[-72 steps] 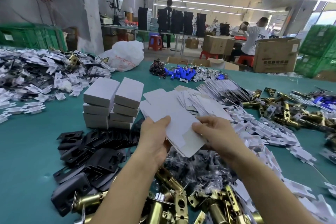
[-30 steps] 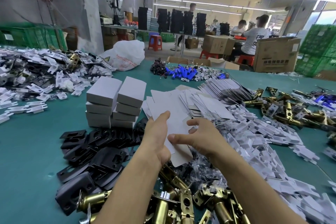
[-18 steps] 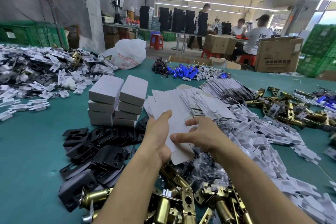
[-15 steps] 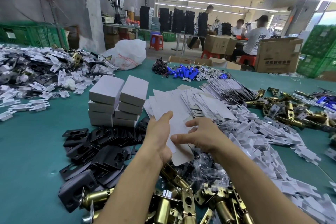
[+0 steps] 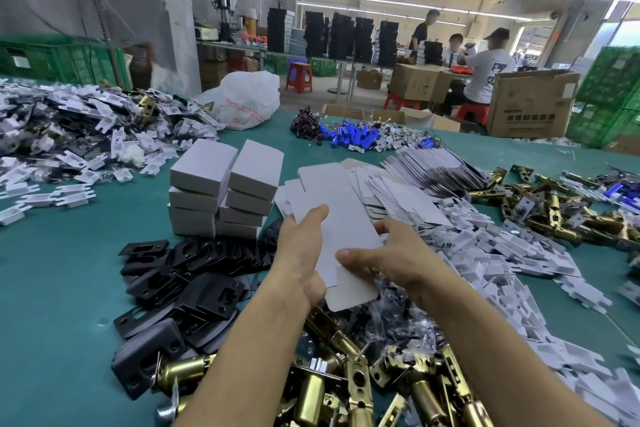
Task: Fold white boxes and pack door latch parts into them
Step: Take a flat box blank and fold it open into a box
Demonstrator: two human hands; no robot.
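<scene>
A flat white box blank (image 5: 341,218) is held above the table between both hands. My left hand (image 5: 300,253) grips its left edge, thumb on top. My right hand (image 5: 388,255) pinches its lower right part, thumb across the near flap. Behind it lies a spread of more flat blanks (image 5: 408,184). Two stacks of folded white boxes (image 5: 225,194) stand to the left. Brass door latches (image 5: 363,388) lie heaped below my arms, beside black strike plates (image 5: 180,277) and small clear bags of screws (image 5: 391,319).
White plastic parts (image 5: 512,263) cover the right side, with more brass latches (image 5: 554,204) beyond. A mixed heap of parts (image 5: 69,128) fills the far left. Blue cylinders (image 5: 349,139) and a white bag (image 5: 246,100) sit at the back. People work at distant tables.
My right hand has slid from the blank's right edge to its near end, thumb now over the flap. The blank has turned more lengthwise, away from me. The left hand's grip is unchanged.
</scene>
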